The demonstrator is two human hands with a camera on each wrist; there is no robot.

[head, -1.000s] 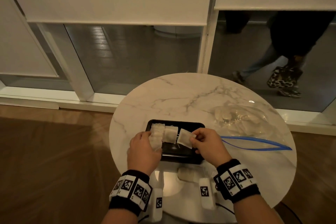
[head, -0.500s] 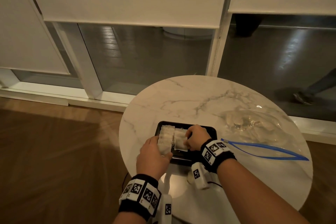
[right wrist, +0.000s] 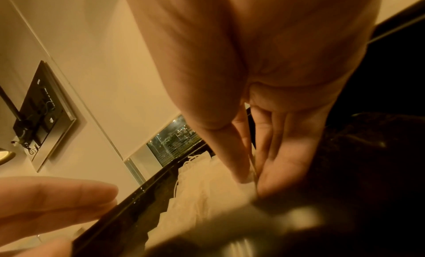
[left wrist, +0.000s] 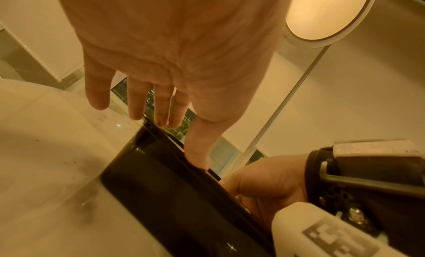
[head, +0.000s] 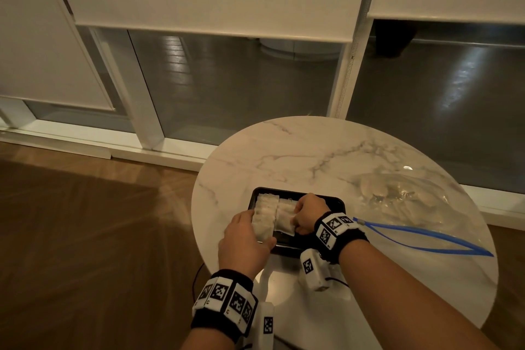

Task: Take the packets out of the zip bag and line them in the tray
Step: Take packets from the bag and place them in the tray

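A black tray point(head: 284, 247) sits near the front of the round marble table point(head: 312, 156), with white packets point(head: 264, 216) lined up in its left part. My right hand point(head: 297, 219) pinches one more packet point(head: 285, 220) between thumb and fingers and holds it low in the tray beside the row; the right wrist view shows that pinch point(right wrist: 251, 172) over the white packets point(right wrist: 207, 188). My left hand point(head: 257, 224) lies open at the tray's left side. Its fingers are straight and the thumb touches the tray rim point(left wrist: 174, 197). The clear zip bag point(head: 412, 202) lies to the right with more packets inside.
The bag's blue zip strip point(head: 420, 236) hangs open toward the table's right edge. Bare marble stretches behind the tray. A window wall with white frames point(head: 147, 122) stands just behind the table, and wooden floor point(head: 85, 236) lies to the left.
My right hand has carried its packet leftward and down into the tray, up against the lined packets. The left hand has stayed at the tray's left side. The head view has shifted.
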